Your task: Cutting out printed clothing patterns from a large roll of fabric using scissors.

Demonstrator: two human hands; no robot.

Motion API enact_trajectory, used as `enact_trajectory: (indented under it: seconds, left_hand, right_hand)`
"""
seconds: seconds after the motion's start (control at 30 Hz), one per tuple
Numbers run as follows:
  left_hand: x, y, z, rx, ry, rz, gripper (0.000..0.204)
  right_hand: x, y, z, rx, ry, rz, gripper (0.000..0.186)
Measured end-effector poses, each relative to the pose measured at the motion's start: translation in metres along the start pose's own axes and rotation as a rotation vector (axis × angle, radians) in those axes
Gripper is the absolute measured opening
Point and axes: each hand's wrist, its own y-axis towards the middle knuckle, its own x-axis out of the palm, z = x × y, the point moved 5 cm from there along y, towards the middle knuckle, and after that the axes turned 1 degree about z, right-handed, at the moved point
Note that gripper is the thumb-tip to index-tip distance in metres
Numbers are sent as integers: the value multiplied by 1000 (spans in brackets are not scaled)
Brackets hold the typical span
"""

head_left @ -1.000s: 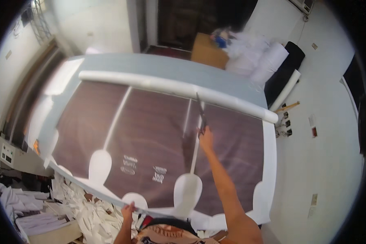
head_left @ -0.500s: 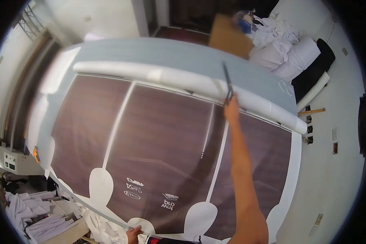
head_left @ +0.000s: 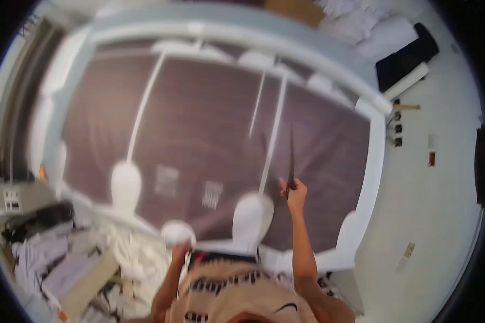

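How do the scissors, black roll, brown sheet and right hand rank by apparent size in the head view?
1. Brown sheet
2. Black roll
3. Scissors and right hand, unranked: the scissors look longer but thinner.

Mod. bright, soft light, src unclear; pale glare on table (head_left: pixel 145 16), L end. Motion blur thru/out: printed sheet (head_left: pixel 199 129) smeared, markings (head_left: pixel 210 197) illegible. Faint shadow nr R hand (head_left: pixel 295 192). Fisheye bends edges; blk vignette corners.

- The sheet (head_left: pixel 199 124) lies on the table (head_left: pixel 145 16), a roll (head_left: pixel 242 33) along its far edge.
- The right hand (head_left: pixel 295 195) holds scissors (head_left: pixel 292 156) over the sheet's right.
- 2 print blocks (head_left: pixel 167 181) lie left of the scissors.
- The left hand (head_left: pixel 181 251) is at the near edge.
- Scraps (head_left: pixel 137 253) lie left of that hand.
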Motion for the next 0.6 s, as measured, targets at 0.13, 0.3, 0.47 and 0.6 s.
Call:
enact_trajectory:
  seconds: [0.13,0.3,0.47,0.6]
  left_hand:
    - [41,-9,17,-526,-569,-411,39]
    - [49,-16,94,-697,-1278,-104,31]
    - [94,-66,155,-573,-1403,-307,40]
    - [145,-65,191,-465,-1496,-518,41]
  right_hand:
    - [-54,-181,94,318,77,-34,33]
    - [-104,-321,158,428,130,-74,26]
    - [-154,-431,191,400,166,-276,28]
    - [-185,-499,207,485,104,-303,36]
